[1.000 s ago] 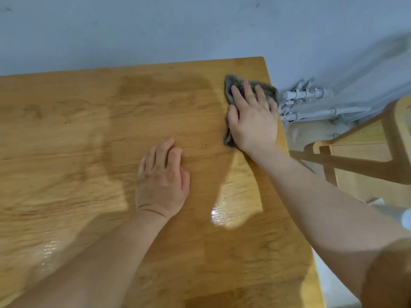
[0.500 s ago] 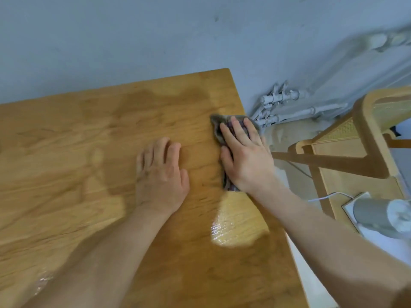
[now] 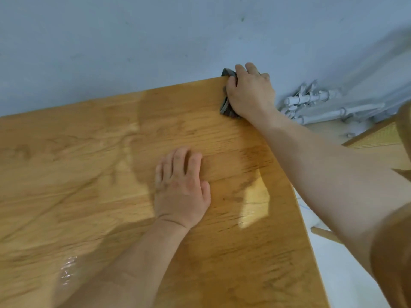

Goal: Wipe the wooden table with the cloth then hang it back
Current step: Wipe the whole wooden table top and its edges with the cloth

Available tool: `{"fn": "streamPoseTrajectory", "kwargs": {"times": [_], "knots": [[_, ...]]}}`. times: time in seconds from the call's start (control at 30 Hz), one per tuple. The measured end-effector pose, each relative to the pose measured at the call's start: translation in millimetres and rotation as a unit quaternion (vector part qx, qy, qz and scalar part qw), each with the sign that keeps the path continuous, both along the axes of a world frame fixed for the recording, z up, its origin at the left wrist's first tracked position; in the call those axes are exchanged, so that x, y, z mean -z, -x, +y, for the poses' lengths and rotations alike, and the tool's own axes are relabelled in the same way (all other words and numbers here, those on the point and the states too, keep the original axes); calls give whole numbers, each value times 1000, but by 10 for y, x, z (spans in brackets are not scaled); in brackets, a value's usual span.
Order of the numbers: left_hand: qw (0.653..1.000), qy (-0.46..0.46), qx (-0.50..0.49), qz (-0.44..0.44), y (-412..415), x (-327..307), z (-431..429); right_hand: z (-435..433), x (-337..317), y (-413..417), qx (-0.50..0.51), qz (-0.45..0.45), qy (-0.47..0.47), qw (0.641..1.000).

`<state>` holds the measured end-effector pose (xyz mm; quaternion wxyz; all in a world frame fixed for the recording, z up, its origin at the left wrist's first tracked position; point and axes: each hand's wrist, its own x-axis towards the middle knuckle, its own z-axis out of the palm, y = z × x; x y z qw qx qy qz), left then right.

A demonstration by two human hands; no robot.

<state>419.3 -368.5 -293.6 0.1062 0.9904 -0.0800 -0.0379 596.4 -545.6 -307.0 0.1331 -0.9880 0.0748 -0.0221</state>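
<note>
The grey cloth (image 3: 226, 105) is pressed flat under the right hand (image 3: 251, 92) at the far right corner of the wooden table (image 3: 89, 174), while the left hand (image 3: 181, 190) is laid open, palm down, mid-table. White pipes (image 3: 311, 103) are seen just beyond that corner along the wall (image 3: 133, 41), and little of the crumpled, dark cloth is left uncovered. Compared with half a second earlier, the cloth has been pushed from the right edge to the far corner.

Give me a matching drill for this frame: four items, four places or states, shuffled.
Items:
1. cloth
2. left hand
3. right hand
4. white pipes

States:
A. flat on bare wood, mid-table
B. along the wall base, right of the table
C. grey, pinned at the far right corner
D. pressing down on the cloth

Pairs: 1-C, 2-A, 3-D, 4-B
</note>
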Motion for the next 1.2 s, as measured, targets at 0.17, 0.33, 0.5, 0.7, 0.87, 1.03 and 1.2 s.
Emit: {"fn": "streamPoseTrajectory", "kwargs": {"times": [0.17, 0.33, 0.5, 0.7, 0.87, 1.03, 1.2], "knots": [[1000, -4, 7, 1, -3, -10, 5, -17, -19, 628, 60, 37, -8, 997], [1000, 12, 5, -10, 34, -10, -4, -134, -98, 1581, 28, 57, 17, 998], [1000, 17, 9, -6, -36, 0, 11, -86, -47, 1039, -13, 58, 27, 998], [1000, 5, 6, -9, -17, 32, 8, 587, -71, 87, -165, 39, 32, 985], [1000, 7, 5, -10, 1, 15, -1, 669, -65, 261, -266, 24, 6, 964], [1000, 17, -1, -23, -27, 20, 5, 312, 21, 232, -147, -23, 20, 989], [1000, 11, -6, -25, -16, 33, -6, 44, 32, 30, -20, -7, -7, 1000]]}}
